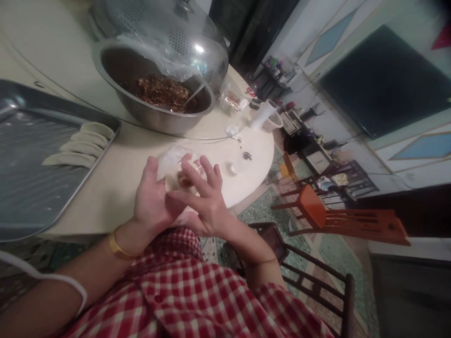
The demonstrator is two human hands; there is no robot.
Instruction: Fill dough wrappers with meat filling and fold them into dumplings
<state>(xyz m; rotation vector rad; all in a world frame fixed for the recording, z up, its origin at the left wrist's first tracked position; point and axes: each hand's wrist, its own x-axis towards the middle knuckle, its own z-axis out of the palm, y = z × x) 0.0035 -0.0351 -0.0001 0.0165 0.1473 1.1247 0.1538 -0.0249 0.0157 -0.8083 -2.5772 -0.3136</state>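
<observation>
A round dumpling wrapper rests on the palm of my left hand, which is turned up and cups it from below. Brown filling sits in the wrapper's middle. My right hand reaches across with its fingers spread, and the fingertips are at the wrapper and partly cover it. Left of my hands, several folded dumplings lie in a row on a metal tray. Beyond my hands stands a steel bowl with dark minced filling and a spoon handle sticking out.
A perforated metal steamer lid stands behind the bowl, with clear plastic film between. On the round table are a small white cup and a white basket. Chairs, one orange, stand at the right.
</observation>
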